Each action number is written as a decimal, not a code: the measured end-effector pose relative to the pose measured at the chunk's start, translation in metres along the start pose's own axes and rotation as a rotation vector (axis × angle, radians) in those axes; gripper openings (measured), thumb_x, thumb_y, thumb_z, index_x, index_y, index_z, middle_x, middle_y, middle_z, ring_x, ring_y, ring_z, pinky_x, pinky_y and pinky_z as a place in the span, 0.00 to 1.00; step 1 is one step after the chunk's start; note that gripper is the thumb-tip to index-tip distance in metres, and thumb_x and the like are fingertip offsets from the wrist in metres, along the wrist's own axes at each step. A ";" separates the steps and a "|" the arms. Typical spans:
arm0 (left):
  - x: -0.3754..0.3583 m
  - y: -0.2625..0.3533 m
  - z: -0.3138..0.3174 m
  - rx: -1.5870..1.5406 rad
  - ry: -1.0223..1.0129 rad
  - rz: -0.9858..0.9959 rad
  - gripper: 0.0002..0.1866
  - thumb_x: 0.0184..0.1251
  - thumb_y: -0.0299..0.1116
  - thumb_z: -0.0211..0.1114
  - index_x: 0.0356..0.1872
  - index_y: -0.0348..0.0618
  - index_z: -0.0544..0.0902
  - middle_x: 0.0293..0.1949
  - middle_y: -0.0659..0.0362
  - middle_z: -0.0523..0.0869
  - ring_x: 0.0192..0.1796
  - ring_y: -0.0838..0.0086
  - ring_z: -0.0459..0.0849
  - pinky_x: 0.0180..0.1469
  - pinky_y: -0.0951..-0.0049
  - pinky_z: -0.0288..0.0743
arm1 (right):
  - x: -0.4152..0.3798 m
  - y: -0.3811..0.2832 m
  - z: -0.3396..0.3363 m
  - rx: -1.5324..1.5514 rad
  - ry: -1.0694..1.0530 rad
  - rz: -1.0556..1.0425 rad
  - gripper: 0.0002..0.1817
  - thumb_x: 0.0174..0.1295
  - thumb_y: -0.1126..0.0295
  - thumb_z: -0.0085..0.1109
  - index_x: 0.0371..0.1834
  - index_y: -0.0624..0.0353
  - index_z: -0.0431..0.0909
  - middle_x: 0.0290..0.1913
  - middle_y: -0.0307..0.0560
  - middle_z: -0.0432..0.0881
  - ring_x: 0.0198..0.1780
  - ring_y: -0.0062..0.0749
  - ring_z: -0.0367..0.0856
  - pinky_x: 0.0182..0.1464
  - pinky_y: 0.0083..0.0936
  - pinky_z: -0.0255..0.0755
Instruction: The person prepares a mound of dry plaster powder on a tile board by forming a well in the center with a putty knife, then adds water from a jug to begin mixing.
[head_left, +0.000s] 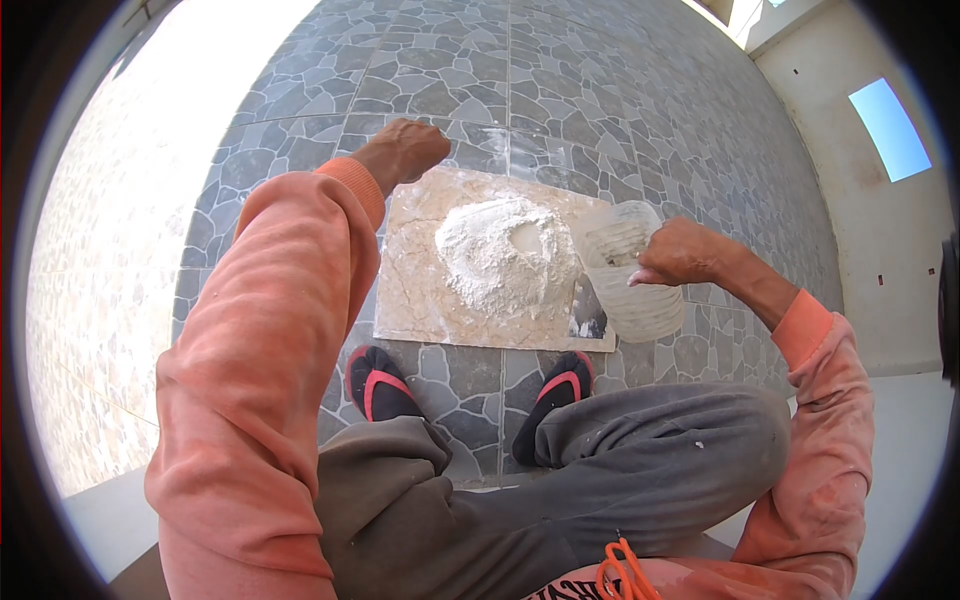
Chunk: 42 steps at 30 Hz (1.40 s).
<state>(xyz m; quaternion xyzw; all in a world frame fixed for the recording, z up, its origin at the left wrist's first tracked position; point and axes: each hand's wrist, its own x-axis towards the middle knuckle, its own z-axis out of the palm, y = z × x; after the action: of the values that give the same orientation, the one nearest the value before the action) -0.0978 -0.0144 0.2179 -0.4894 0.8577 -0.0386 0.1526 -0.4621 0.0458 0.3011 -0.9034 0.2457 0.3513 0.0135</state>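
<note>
The right hand (682, 252) has its fingers clamped on a tilted plastic jar (630, 272) beside the heaped white powder (505, 255). The left hand (402, 152) is fisted at the slab's (415, 290) far edge. The powder looks piled but not yet mixed.

Left hand (403, 152): closed into a fist at the far left corner of the stone slab (420, 285); whether it holds anything cannot be told, palm turned away.

Right hand (680, 252): fingers wrap the rim of the clear plastic container (632, 285), hiding part of it; contents unreadable through the cloudy wall.

Slab's near left corner hidden behind the orange sleeve (270, 330).

Powder heap (507, 255): overexposed, surface detail washed out.

Sandals (470, 385): heels covered by grey trousers (560, 480).
</note>
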 end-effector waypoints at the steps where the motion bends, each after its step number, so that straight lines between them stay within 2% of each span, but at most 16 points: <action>1: 0.000 0.000 0.000 0.002 0.000 0.002 0.12 0.60 0.18 0.66 0.44 0.38 0.81 0.38 0.51 0.88 0.48 0.61 0.87 0.47 0.64 0.83 | 0.000 0.000 0.000 0.003 0.000 -0.001 0.28 0.68 0.44 0.49 0.24 0.58 0.81 0.24 0.53 0.83 0.31 0.53 0.83 0.33 0.43 0.75; 11: 0.002 -0.001 0.003 -0.008 0.028 0.010 0.12 0.58 0.18 0.67 0.44 0.39 0.81 0.38 0.51 0.88 0.48 0.60 0.87 0.47 0.63 0.82 | 0.001 0.000 0.001 0.005 0.011 -0.016 0.27 0.67 0.46 0.52 0.23 0.59 0.80 0.23 0.53 0.82 0.30 0.53 0.82 0.32 0.43 0.74; 42: 0.003 -0.001 0.004 -0.005 0.024 0.008 0.12 0.57 0.18 0.68 0.42 0.39 0.81 0.38 0.51 0.88 0.48 0.59 0.87 0.46 0.62 0.82 | 0.002 0.000 -0.002 -0.028 0.000 -0.009 0.28 0.67 0.44 0.51 0.24 0.58 0.81 0.24 0.52 0.83 0.31 0.51 0.84 0.33 0.42 0.76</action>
<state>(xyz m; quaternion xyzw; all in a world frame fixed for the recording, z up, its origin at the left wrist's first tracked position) -0.0977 -0.0170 0.2137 -0.4857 0.8616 -0.0419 0.1410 -0.4594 0.0444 0.3019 -0.9044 0.2369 0.3547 0.0027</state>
